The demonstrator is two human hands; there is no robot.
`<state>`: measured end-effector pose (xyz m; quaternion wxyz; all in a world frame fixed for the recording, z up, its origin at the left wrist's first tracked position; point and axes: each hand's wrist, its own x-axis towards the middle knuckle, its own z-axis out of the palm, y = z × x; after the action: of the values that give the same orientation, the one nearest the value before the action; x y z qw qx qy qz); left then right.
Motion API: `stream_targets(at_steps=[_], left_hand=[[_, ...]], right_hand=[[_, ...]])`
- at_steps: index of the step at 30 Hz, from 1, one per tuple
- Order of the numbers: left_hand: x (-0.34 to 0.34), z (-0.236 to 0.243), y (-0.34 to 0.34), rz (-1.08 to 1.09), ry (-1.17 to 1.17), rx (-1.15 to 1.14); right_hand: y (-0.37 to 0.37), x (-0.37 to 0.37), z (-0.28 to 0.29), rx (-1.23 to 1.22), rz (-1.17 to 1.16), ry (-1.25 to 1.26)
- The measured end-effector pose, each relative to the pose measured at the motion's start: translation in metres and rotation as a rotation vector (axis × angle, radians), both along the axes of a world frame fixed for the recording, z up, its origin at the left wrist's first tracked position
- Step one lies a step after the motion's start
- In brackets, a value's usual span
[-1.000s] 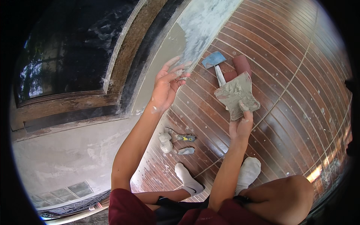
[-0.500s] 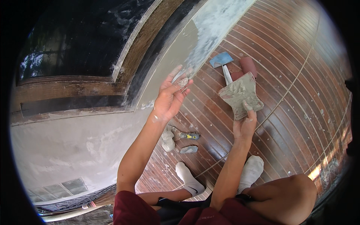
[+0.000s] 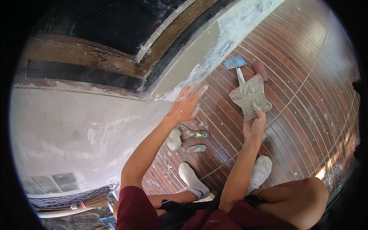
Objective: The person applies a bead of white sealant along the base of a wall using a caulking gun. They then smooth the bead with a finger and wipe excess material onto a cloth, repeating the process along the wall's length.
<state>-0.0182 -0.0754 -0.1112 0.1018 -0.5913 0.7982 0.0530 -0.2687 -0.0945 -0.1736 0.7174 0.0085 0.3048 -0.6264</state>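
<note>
Paste (image 3: 247,94) coats a board (image 3: 263,84) — right grip (image 3: 255,125) clasping its edge, left grip (image 3: 184,108) spread, hold unclear

Only the thumb of the right grip (image 3: 254,124) showed; its fingers were lost under the paste-covered board (image 3: 249,95), whose upper face lay buried in grey. The board hid the near end of the pale handle on the blue-headed tool (image 3: 235,62) and part of the dark red piece (image 3: 260,71). The palm of the left grip (image 3: 183,109) faced away from view. Near the wall-side edge of the floor (image 3: 299,134), what the pale lump (image 3: 174,140) was could not be told. Specks across the floor were too small to identify, and the picture's lower edge cut off a blue item (image 3: 109,221).
</note>
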Motion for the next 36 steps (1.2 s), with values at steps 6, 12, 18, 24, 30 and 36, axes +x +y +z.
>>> stream_targets(at_steps=[6,12,18,24,30,36], left_hand=[[0.05,-0.043,-0.027,-0.283,-0.557,0.035],[0.078,-0.05,-0.019,-0.393,-0.909,0.043],[0.077,-0.037,0.011,-0.402,-1.182,-0.012],[0.041,-0.019,0.058,-0.304,-1.329,0.224],[0.039,-0.029,0.023,-0.237,-0.702,0.002],[0.036,-0.06,-0.021,-0.228,-0.794,-0.095]], right_hand=[[0.009,-0.004,0.004,-0.022,0.02,0.067],[0.011,-0.015,-0.005,-0.016,-0.008,0.105],[0.01,-0.007,-0.008,-0.015,-0.021,0.13],[0.01,-0.001,-0.003,-0.036,0.011,0.093],[0.013,0.007,0.003,-0.004,0.043,0.094],[0.014,-0.004,0.003,0.036,0.005,0.139]])
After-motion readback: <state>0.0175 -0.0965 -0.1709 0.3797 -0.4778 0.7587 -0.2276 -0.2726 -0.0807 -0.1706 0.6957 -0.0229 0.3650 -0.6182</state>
